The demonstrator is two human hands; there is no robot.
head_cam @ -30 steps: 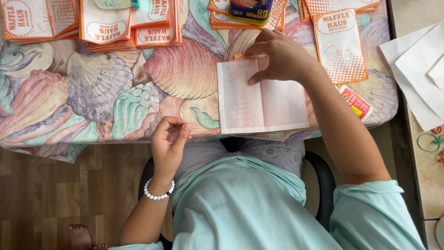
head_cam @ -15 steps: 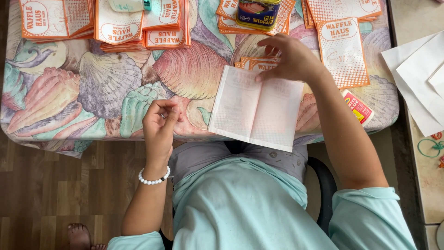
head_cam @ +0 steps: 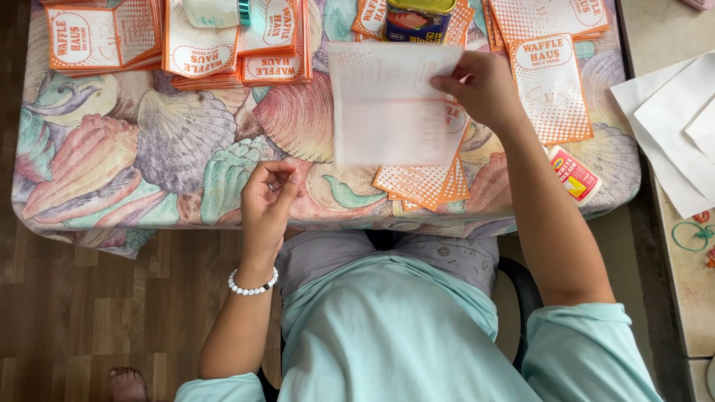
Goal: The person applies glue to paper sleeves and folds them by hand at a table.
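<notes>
Right hand (head_cam: 482, 89) pinches the upper right edge of a white sheet (head_cam: 387, 104), holding it lifted and blurred above the counter (head_cam: 149, 149). Left hand (head_cam: 267, 195) sits at the counter's near edge, fingers curled in on themselves; whether they hold anything, cannot tell. Bead bracelet (head_cam: 252, 286) on the left wrist. Under the sheet lies a small fan of orange-and-white paper bags (head_cam: 424, 182). More bags in stacks along the far edge (head_cam: 179, 37), one flat just right of the right hand (head_cam: 553, 89). A tin (head_cam: 417, 18) stands beyond the sheet. Small red-and-yellow packet (head_cam: 573, 175) near the counter's right edge. Shell-print cloth covers the counter.
</notes>
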